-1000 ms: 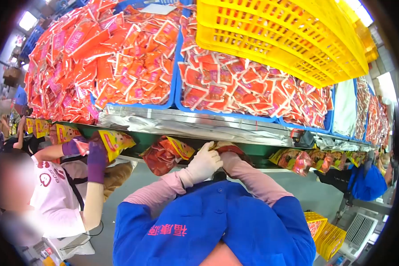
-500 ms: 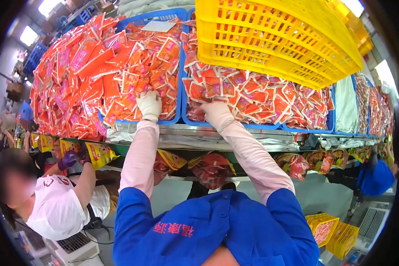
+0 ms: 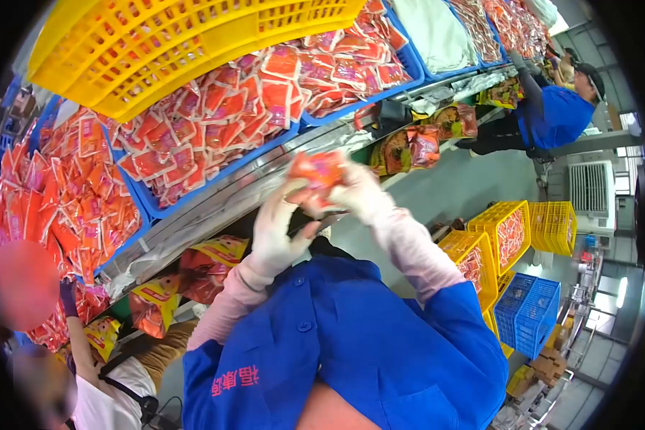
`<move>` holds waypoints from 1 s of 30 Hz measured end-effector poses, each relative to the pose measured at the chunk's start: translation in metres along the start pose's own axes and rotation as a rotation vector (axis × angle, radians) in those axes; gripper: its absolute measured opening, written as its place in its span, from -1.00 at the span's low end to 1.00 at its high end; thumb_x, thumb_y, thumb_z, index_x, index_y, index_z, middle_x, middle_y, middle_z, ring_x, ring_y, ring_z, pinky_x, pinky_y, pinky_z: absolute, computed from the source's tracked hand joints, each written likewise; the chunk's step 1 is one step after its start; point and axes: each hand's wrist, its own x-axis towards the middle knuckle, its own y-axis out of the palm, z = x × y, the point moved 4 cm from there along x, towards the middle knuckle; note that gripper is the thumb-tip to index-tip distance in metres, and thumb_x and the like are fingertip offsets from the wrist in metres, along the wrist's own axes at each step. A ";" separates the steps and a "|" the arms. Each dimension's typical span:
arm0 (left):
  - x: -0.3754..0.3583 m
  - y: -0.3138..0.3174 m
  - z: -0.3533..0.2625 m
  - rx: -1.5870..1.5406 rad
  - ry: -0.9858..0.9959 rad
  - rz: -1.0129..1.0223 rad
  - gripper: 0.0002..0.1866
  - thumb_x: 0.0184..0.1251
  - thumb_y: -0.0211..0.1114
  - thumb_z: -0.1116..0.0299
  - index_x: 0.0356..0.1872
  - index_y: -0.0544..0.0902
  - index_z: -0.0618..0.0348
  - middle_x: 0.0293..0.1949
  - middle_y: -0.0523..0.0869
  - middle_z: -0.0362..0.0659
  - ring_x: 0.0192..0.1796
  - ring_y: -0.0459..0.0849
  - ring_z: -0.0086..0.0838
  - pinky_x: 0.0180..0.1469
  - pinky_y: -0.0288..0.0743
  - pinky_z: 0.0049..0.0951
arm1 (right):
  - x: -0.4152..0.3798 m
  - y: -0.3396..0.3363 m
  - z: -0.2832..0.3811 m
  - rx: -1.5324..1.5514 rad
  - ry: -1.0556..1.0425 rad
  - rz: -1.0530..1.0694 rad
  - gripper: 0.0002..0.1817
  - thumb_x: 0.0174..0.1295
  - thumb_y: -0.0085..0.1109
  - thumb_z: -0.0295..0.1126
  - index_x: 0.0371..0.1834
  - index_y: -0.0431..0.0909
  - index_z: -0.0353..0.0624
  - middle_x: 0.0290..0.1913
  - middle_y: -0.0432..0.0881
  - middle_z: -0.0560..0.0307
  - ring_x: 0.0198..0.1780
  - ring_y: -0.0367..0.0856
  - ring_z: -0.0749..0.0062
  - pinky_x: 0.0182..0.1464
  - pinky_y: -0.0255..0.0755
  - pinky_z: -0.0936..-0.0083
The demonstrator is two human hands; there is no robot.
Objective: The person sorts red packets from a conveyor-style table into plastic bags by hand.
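Both gloved hands are together in front of my chest, around a motion-blurred red packet (image 3: 315,175) with a pale edge. My right hand (image 3: 362,193) grips its right side. The fingers of my left hand (image 3: 272,233) curl over its left edge, the thumb held apart below. Ahead of the hands, a blue tray (image 3: 215,180) along the metal ledge is heaped with red packets (image 3: 226,107). Below and left of my left hand, an open yellow-and-red bag (image 3: 211,261) hangs at the line.
A yellow crate (image 3: 193,54) sits over the trays. At left, a co-worker's gloved hand (image 3: 68,297) is near the bags; another person in blue (image 3: 559,115) stands far right. Yellow crates (image 3: 509,233) of packets and a blue crate (image 3: 529,315) stand on the right.
Both hands have left the packet trays and come back toward my chest, now with a red packet between them. The view has turned to the right, bringing the stacked crates into sight.
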 end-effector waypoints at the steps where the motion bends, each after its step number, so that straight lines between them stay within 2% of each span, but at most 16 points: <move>1: 0.004 0.015 -0.006 0.005 0.032 0.037 -0.51 -0.02 0.55 0.46 0.00 0.59 0.24 0.18 0.62 0.06 0.24 0.61 -0.01 0.27 0.48 -0.12 | -0.009 -0.031 -0.013 0.108 0.072 -0.103 -0.50 0.23 0.16 -0.60 0.29 0.51 -0.20 -0.06 0.73 0.25 -0.07 0.62 0.67 0.03 0.53 0.60; 2: 0.008 0.026 -0.010 0.012 0.066 0.073 -0.46 -0.03 0.57 0.44 0.04 0.59 0.23 0.19 0.62 0.04 0.25 0.60 -0.02 0.27 0.48 -0.11 | -0.018 -0.054 -0.011 0.275 0.065 -0.136 -0.56 0.24 0.07 -0.65 0.20 0.58 -0.19 -0.14 0.73 0.26 -0.13 0.64 0.67 -0.03 0.56 0.59; 4: -0.002 0.064 0.005 0.245 0.166 0.316 -0.37 -0.14 0.62 0.26 0.06 0.61 0.13 0.16 0.65 -0.06 0.24 0.61 -0.15 0.35 0.39 0.03 | -0.020 -0.088 -0.018 -0.232 -0.014 -0.169 -0.70 0.24 0.17 -0.65 0.03 0.64 -0.20 -0.08 0.77 0.17 -0.11 0.77 0.45 -0.08 0.64 0.48; 6: -0.022 0.088 0.023 0.562 0.132 0.458 -0.53 -0.02 0.52 0.25 -0.01 0.67 0.07 0.04 0.70 -0.14 0.19 0.62 -0.23 0.40 0.32 0.12 | -0.019 -0.066 0.003 -0.790 -0.188 0.104 -0.71 0.17 0.18 -0.65 -0.03 0.66 -0.20 -0.12 0.78 0.04 -0.10 0.79 0.26 -0.05 0.64 0.41; 7: -0.030 0.094 0.040 0.684 0.200 0.432 -0.78 0.10 0.41 0.31 -0.21 0.74 0.06 -0.23 0.73 -0.18 0.00 0.66 -0.30 0.41 0.35 0.14 | -0.013 -0.054 -0.017 -0.998 -0.300 0.235 -0.73 0.18 0.19 -0.54 -0.03 0.66 -0.16 -0.16 0.76 -0.05 -0.07 0.78 0.11 -0.02 0.63 0.28; 9: -0.035 0.083 0.046 0.700 0.196 0.431 -0.88 0.13 0.34 0.34 -0.31 0.72 0.06 -0.32 0.70 -0.19 -0.08 0.66 -0.33 0.41 0.36 0.15 | 0.013 -0.019 -0.079 -1.437 0.026 0.528 -0.78 0.31 0.12 -0.31 -0.10 0.68 -0.10 -0.20 0.77 -0.04 -0.08 0.78 0.04 -0.03 0.63 0.19; 10: -0.038 0.078 0.048 0.706 0.202 0.428 -0.93 0.16 0.28 0.38 -0.41 0.71 0.06 -0.42 0.68 -0.20 -0.15 0.67 -0.35 0.42 0.36 0.16 | 0.020 0.004 -0.089 -1.515 0.049 0.652 -0.80 0.30 0.14 -0.33 -0.11 0.68 -0.11 -0.18 0.78 -0.05 -0.07 0.79 0.05 -0.05 0.64 0.20; 12: -0.047 0.067 0.048 0.688 0.265 0.291 -0.95 0.08 0.26 0.40 -0.52 0.66 0.05 -0.51 0.60 -0.21 -0.26 0.65 -0.36 0.42 0.38 0.18 | 0.039 0.043 -0.098 -1.438 0.089 0.863 -0.83 0.16 0.29 -0.40 -0.19 0.76 -0.11 -0.20 0.80 -0.04 -0.14 0.81 0.13 -0.13 0.67 0.20; 13: -0.048 0.061 0.046 0.681 0.248 0.339 -0.97 0.07 0.26 0.40 -0.51 0.63 0.03 -0.52 0.56 -0.22 -0.27 0.63 -0.37 0.42 0.36 0.16 | 0.048 0.061 -0.137 -1.370 -0.068 0.890 -0.85 0.20 0.23 -0.35 -0.27 0.77 -0.08 -0.21 0.80 -0.02 -0.13 0.81 0.13 -0.12 0.66 0.21; 14: -0.051 0.054 0.046 0.672 0.231 0.385 -0.98 0.07 0.25 0.39 -0.50 0.61 0.01 -0.53 0.52 -0.24 -0.29 0.62 -0.38 0.41 0.34 0.15 | 0.057 0.077 -0.182 -1.152 0.019 0.619 -0.79 0.25 0.15 -0.30 -0.28 0.80 -0.02 -0.18 0.80 -0.04 -0.11 0.80 0.10 -0.08 0.65 0.19; 16: -0.063 0.046 0.054 0.675 0.230 0.297 -0.95 0.03 0.24 0.39 -0.55 0.55 0.00 -0.55 0.49 -0.26 -0.31 0.60 -0.39 0.39 0.37 0.14 | 0.081 0.112 -0.269 -1.244 0.101 0.620 -0.74 0.30 0.08 -0.26 -0.22 0.81 0.02 -0.13 0.80 -0.08 -0.07 0.80 0.08 -0.04 0.64 0.17; 20: -0.085 0.022 0.056 0.729 0.155 0.254 -0.97 0.02 0.24 0.38 -0.54 0.58 -0.02 -0.56 0.50 -0.29 -0.32 0.61 -0.42 0.38 0.38 0.14 | 0.058 0.106 -0.164 -1.292 0.002 0.864 -0.73 0.28 0.14 -0.22 -0.21 0.81 -0.06 -0.10 0.79 -0.13 -0.05 0.79 0.02 -0.01 0.63 0.17; 21: -0.089 0.019 0.060 0.725 0.169 0.233 -0.97 0.01 0.25 0.38 -0.54 0.58 -0.02 -0.56 0.50 -0.29 -0.32 0.61 -0.43 0.38 0.38 0.14 | 0.058 0.111 -0.132 -1.320 0.128 0.960 -0.73 0.24 0.20 -0.25 -0.15 0.78 -0.14 -0.07 0.78 -0.18 0.01 0.76 0.00 0.04 0.62 0.22; 24: -0.093 0.005 0.057 0.642 0.171 0.234 -0.95 -0.02 0.26 0.38 -0.57 0.57 -0.04 -0.55 0.52 -0.30 -0.33 0.61 -0.42 0.37 0.39 0.10 | 0.048 0.126 -0.130 -1.400 0.059 0.920 -0.73 0.22 0.21 -0.28 -0.13 0.78 -0.16 -0.07 0.78 -0.13 -0.01 0.76 0.01 0.02 0.60 0.21; 26: -0.096 0.008 0.061 0.716 0.228 0.297 -0.95 -0.03 0.27 0.38 -0.56 0.56 -0.04 -0.56 0.51 -0.29 -0.33 0.62 -0.41 0.37 0.41 0.07 | 0.070 0.124 -0.289 -1.425 -0.048 0.869 -0.73 0.22 0.17 -0.30 -0.13 0.77 -0.12 -0.12 0.80 -0.06 -0.07 0.77 0.03 -0.03 0.60 0.17; 30: -0.104 -0.030 0.059 0.721 0.191 0.259 -0.92 -0.05 0.33 0.34 -0.53 0.58 -0.03 -0.50 0.57 -0.25 -0.30 0.64 -0.37 0.34 0.43 0.01 | 0.061 0.137 -0.184 -1.171 0.042 0.914 -0.74 0.23 0.15 -0.29 -0.14 0.77 -0.08 -0.16 0.80 -0.03 -0.12 0.77 0.01 -0.06 0.60 0.13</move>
